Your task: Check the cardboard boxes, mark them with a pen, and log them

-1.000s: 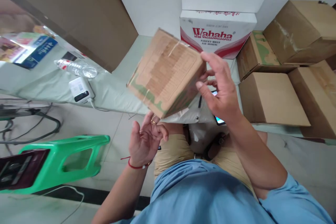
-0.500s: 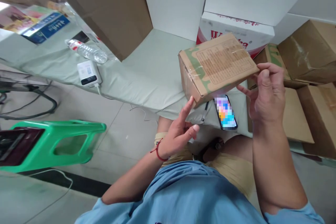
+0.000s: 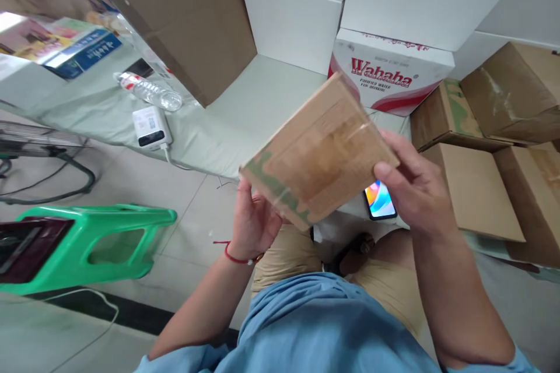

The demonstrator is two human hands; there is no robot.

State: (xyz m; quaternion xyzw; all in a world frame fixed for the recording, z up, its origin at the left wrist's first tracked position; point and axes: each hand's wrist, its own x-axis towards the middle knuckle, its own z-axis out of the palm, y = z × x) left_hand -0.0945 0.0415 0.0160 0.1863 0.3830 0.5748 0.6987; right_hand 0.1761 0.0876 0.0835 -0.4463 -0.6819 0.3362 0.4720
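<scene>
A brown cardboard box (image 3: 324, 151) with a green wavy band and printed text is held up tilted in front of me, over the table's front edge. My left hand (image 3: 256, 215) supports its near left corner, thumb at the edge and the other fingers partly hidden beneath. At the right end, my right hand (image 3: 413, 183) grips the box with the thumb on the printed face; its other fingers go behind the edge. A phone (image 3: 380, 201) with a lit screen lies on the table, partly covered by the box.
A white and red Wahaha carton (image 3: 389, 73) stands at the back. Open brown boxes (image 3: 481, 192) crowd the right side. To the left lie a plastic bottle (image 3: 151, 92) and a white power bank (image 3: 151, 128) with a cable. A green stool (image 3: 161, 215) stands on the floor. Another person's arm blurs at upper left.
The box has come off the table toward me and to the left, turning its printed face to me. My left hand has moved left and closed on its corner; my right hand has a fuller grip.
</scene>
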